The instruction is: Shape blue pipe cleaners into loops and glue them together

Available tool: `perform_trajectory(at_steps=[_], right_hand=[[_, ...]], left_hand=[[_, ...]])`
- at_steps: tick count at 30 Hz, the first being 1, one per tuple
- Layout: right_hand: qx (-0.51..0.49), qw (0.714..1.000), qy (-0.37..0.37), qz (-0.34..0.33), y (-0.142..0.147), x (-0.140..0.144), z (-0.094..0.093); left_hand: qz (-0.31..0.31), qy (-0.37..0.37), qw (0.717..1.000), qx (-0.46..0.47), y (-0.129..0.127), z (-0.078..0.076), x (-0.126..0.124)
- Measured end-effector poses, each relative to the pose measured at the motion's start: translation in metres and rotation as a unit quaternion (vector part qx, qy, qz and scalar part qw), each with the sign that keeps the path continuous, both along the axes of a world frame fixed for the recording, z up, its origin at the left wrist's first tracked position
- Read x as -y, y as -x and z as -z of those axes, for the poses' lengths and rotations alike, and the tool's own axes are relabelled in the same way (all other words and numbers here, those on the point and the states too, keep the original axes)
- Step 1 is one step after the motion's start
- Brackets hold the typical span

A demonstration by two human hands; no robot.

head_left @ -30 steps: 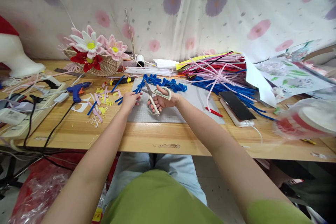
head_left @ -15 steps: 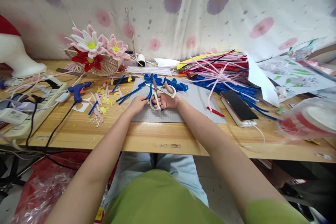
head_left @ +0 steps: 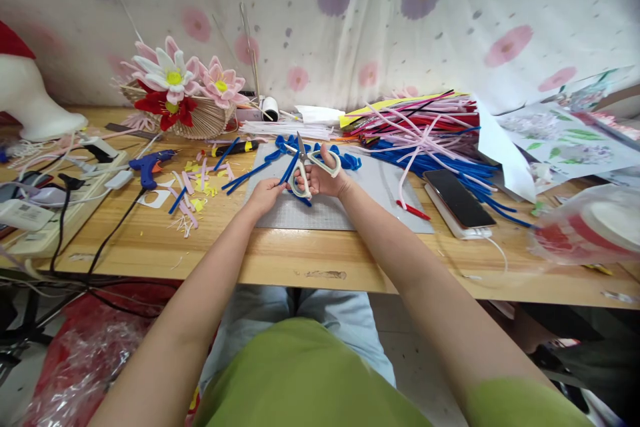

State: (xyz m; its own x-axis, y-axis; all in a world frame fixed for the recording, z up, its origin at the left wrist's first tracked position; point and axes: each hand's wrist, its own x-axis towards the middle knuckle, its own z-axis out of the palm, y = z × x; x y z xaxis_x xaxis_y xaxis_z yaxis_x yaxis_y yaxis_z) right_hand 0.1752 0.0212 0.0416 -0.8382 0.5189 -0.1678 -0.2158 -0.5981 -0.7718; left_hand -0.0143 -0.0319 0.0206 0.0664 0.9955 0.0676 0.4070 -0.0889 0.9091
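My right hand (head_left: 325, 180) holds white-handled scissors (head_left: 303, 170) with the blades pointing up and away, over a grey cutting mat (head_left: 380, 203). My left hand (head_left: 265, 195) pinches blue pipe cleaners (head_left: 289, 170) right beside the scissor blades. More blue pipe cleaner pieces (head_left: 247, 177) trail off to the left of my left hand, and a curled blue bunch (head_left: 345, 159) lies just behind my right hand.
A large pile of pink, red and blue pipe cleaners (head_left: 425, 137) lies at back right, with a phone (head_left: 457, 199) beside it. A blue glue gun (head_left: 150, 167), cut scraps (head_left: 193, 193), a flower basket (head_left: 177, 97) and a power strip (head_left: 45, 213) sit left.
Both hands drew closer together and slightly away from me. The scissors turned from lying across to pointing upright, and my left hand took the blue pipe cleaners up against the blades.
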Motion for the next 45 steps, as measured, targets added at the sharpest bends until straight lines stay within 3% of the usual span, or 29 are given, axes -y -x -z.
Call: perform_trajectory(at_steps=[7, 14, 18, 20, 22, 23, 25, 26, 27, 28, 30, 34, 39, 45], right_hand=[[-0.019, 0.999, -0.026, 0.006, 0.005, 0.006, -0.004], [0.014, 0.999, -0.045, 0.005, 0.001, 0.003, -0.003], [0.107, 0.986, -0.102, -0.079, -0.025, 0.005, -0.021], [0.196, 0.964, -0.157, -0.082, -0.048, 0.002, -0.034], [0.294, 0.925, -0.238, -0.021, -0.075, -0.006, -0.043], [0.353, 0.891, -0.284, 0.042, -0.089, -0.012, -0.046], [0.503, 0.773, -0.359, 0.146, -0.117, -0.023, -0.046], [0.586, 0.689, -0.390, 0.172, -0.128, -0.028, -0.043], [0.662, 0.609, -0.402, 0.173, -0.138, -0.032, -0.039], [0.711, 0.546, -0.408, 0.171, -0.147, -0.035, -0.035], [0.766, 0.486, -0.393, 0.151, -0.158, -0.036, -0.024], [0.797, 0.448, -0.370, 0.168, -0.164, -0.034, -0.006], [0.772, 0.442, -0.386, 0.244, -0.163, -0.039, 0.008], [0.718, 0.415, -0.438, 0.347, -0.153, -0.038, 0.014]], left_hand=[[-0.017, -0.022, 0.999, -0.034, -0.004, -0.002, 0.001], [-0.031, -0.031, 0.999, -0.009, -0.003, 0.003, 0.000], [-0.061, -0.026, 0.998, 0.013, 0.000, 0.008, -0.002], [-0.091, -0.023, 0.995, 0.026, 0.002, 0.010, -0.002], [-0.117, -0.026, 0.992, 0.036, 0.004, 0.012, -0.003], [-0.124, -0.031, 0.991, 0.039, 0.004, 0.012, -0.003], [-0.128, -0.047, 0.990, 0.039, 0.004, 0.013, -0.004], [-0.127, -0.056, 0.990, 0.037, 0.004, 0.014, -0.005], [-0.127, -0.063, 0.989, 0.033, 0.004, 0.014, -0.005], [-0.126, -0.070, 0.989, 0.028, 0.004, 0.014, -0.006], [-0.124, -0.087, 0.988, 0.006, 0.005, 0.013, -0.008], [-0.118, -0.120, 0.982, -0.088, 0.009, 0.010, -0.009], [-0.118, -0.116, 0.970, -0.178, 0.012, 0.007, -0.010], [-0.133, -0.104, 0.952, -0.255, 0.013, 0.011, -0.027]])
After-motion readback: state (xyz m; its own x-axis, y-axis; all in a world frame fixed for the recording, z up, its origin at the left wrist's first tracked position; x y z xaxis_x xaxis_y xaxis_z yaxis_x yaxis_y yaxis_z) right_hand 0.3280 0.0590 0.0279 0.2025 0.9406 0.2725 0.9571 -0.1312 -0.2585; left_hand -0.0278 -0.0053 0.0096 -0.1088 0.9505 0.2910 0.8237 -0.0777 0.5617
